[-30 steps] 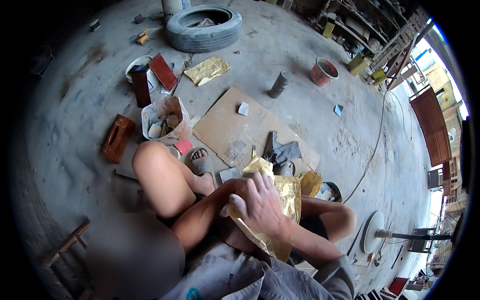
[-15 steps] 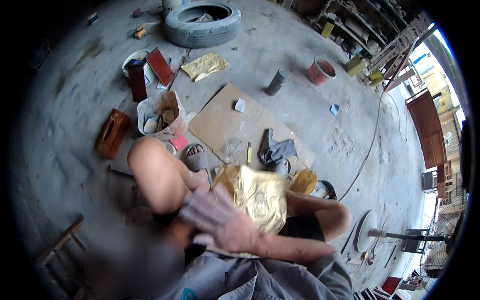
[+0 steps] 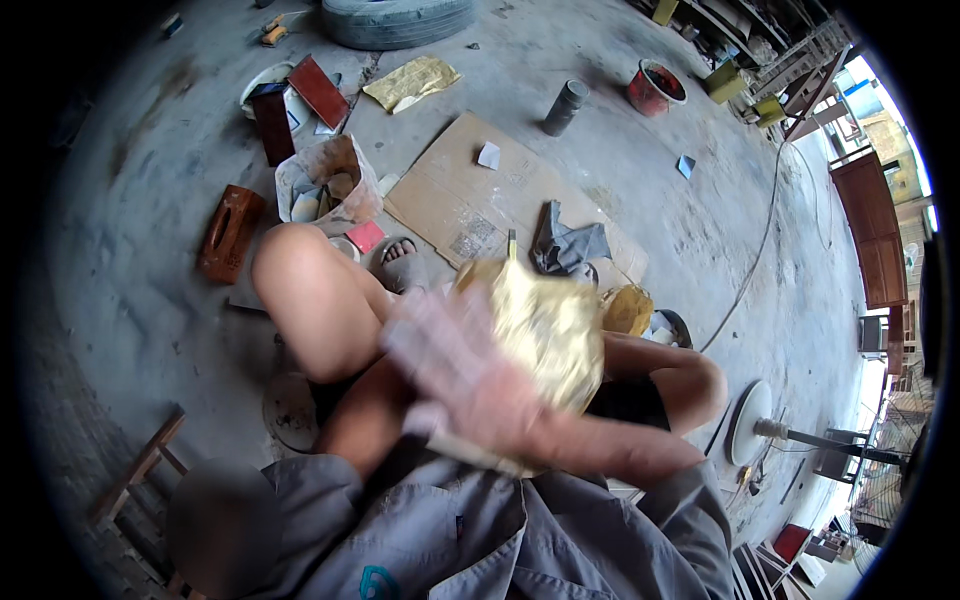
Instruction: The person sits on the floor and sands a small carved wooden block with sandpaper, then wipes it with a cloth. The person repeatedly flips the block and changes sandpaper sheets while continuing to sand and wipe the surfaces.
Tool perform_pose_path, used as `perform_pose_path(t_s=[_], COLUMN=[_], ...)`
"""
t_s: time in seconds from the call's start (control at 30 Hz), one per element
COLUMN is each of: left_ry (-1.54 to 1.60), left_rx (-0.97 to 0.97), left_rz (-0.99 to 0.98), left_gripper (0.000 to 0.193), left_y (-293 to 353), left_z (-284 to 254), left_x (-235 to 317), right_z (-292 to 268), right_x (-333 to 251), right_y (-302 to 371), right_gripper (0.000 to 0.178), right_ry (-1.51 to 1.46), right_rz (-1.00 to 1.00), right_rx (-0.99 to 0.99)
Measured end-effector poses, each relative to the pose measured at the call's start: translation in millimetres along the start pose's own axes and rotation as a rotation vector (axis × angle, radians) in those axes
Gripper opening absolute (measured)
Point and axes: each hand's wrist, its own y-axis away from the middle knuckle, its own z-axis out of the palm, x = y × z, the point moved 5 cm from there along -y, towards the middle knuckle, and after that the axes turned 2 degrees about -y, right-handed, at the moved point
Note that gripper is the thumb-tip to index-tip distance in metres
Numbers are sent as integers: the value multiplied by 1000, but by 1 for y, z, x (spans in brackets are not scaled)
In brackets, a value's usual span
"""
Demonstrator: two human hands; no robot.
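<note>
A crumpled, shiny gold sheet [image 3: 552, 335] lies across my lap, with a whitish edge showing below it near my shirt. I cannot make out whether it wraps something. Smeared by motion, my right hand [image 3: 462, 375] is over the sheet's left side, its fingers looking stretched out toward the upper left. Whether the palm presses on the sheet does not show. My left forearm [image 3: 368, 420] reaches in from the left, and my left hand is hidden behind the right one. Just beyond the sheet are a dark grey cloth [image 3: 568, 243] and a yellow-handled tool [image 3: 512, 243].
Flat cardboard [image 3: 440, 190] covers the floor ahead. A white bucket of scraps [image 3: 358, 195] and a carved brown wooden piece [image 3: 230, 235] stand left of it. Farther off are another gold sheet [image 3: 415, 82], a dark cylinder [image 3: 566, 108], a red bucket [image 3: 657, 88] and a tyre [image 3: 400, 25].
The surroundings have shifted up in the picture as the view tilted. My right hand is still in fast motion over the gold sheet, more blurred now, and the sheet looks blurred too.
</note>
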Motion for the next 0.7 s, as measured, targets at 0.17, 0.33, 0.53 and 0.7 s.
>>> perform_pose_path(t_s=[0.17, 0.33, 0.53, 0.7], left_ry=[10, -4, -3, 14], left_rx=[21, 11, 42, 43], left_rz=[-10, -12, -16, -28], left_gripper=[42, 42, 42, 42], left_y=[2, -4, -1, 8], left_z=[-2, 1, -9, -5], left_x=[0, 2, 6, 1], right_z=[-3, 18, -14, 18], right_x=[24, -26, 27, 0], right_y=[-3, 21, 15, 32], right_gripper=[79, 79, 76, 77], right_ry=[64, -65, 52, 32], right_rz=[15, -244, -14, -152], right_rx=[53, -125, 34, -105])
